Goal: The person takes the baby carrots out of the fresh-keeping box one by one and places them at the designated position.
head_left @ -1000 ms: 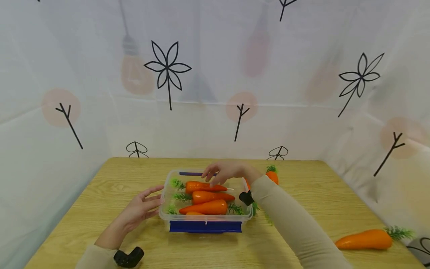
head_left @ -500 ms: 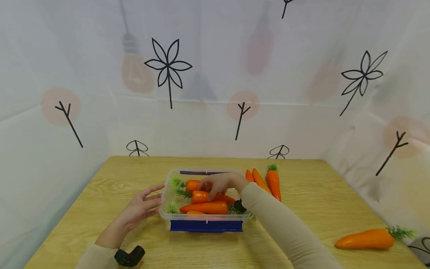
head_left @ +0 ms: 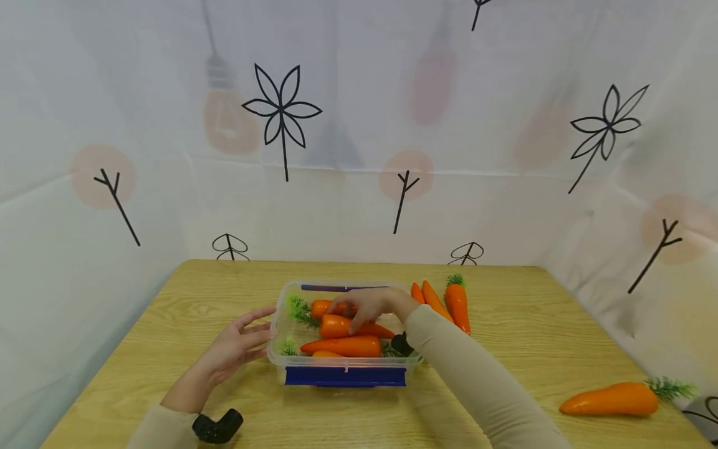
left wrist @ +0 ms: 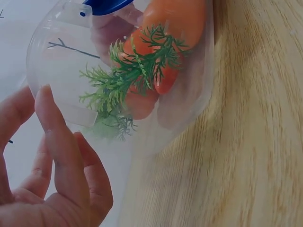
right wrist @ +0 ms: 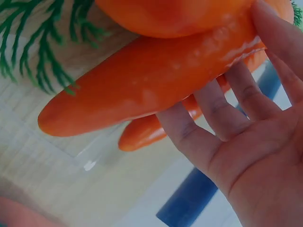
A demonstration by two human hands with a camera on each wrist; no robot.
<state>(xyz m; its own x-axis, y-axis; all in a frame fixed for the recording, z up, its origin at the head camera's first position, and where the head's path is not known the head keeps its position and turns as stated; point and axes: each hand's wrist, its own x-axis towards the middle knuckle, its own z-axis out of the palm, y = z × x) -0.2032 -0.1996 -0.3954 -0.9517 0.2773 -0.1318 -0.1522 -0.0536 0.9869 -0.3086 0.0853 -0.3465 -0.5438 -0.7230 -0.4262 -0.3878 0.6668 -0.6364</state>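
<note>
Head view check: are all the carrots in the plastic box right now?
No: one carrot lies on the table near its right edge, clearly apart from the plastic box.

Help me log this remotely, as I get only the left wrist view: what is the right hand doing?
Observer: The right hand grips a large carrot inside the clear container, thumb and fingers on opposite sides.
Operator: Which way does the next carrot toward the person point?
Observer: The head view shows that nearer carrot with its tip to the left and its leaves to the right.
Operator: Any carrots outside the container?
Observer: Yes, on the table: three grouped carrots show to the container's right, and a lone carrot lies further right.
</note>
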